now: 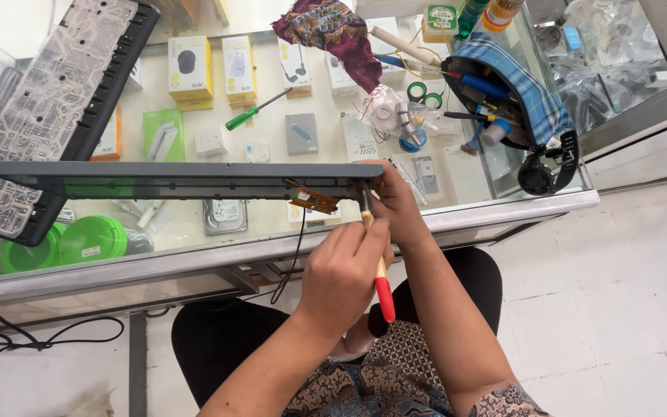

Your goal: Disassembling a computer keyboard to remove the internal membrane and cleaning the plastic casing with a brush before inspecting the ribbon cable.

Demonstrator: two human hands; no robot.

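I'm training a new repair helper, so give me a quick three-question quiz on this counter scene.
1. True or false: the left hand holds a screwdriver with a red handle.
2. Which lies on the glass counter? A) a green-handled screwdriver B) a hammer C) a saw
3. Fill in: the right hand steadies the end of a long dark ___.

Key
1. True
2. A
3. Panel; a small brown circuit board hangs under it.
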